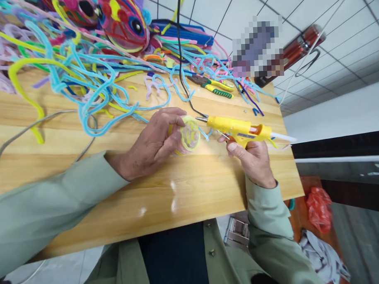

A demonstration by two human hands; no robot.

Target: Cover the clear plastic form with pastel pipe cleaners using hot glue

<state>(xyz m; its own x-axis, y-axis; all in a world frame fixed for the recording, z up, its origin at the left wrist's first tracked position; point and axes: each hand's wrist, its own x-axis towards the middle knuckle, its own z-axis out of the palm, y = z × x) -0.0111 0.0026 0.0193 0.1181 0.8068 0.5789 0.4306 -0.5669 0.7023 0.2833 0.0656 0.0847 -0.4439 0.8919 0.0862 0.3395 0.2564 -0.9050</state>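
My left hand (158, 141) is closed around a small clear plastic cup-like piece (191, 133), its round rim edged in yellow. Held in my right hand (250, 158) is a yellow hot glue gun (235, 127), with a white glue stick (284, 137) poking out of its back. The gun's metal nozzle points left, close to the yellow rim; whether they touch I cannot tell. A short light-blue pipe cleaner (207, 134) lies on the table between the piece and the gun. My left fingers hide part of the clear piece.
Tangled pipe cleaners (97, 91) cover the table's back left, beside a colourful fish-like craft (123, 24). Yellow-green pliers (212, 85) lie beyond the glue gun. A red thermos (295, 51) stands at the back right. A black cord (180, 47) hangs down behind the nozzle; a grey cable (36, 124) crosses the left side.
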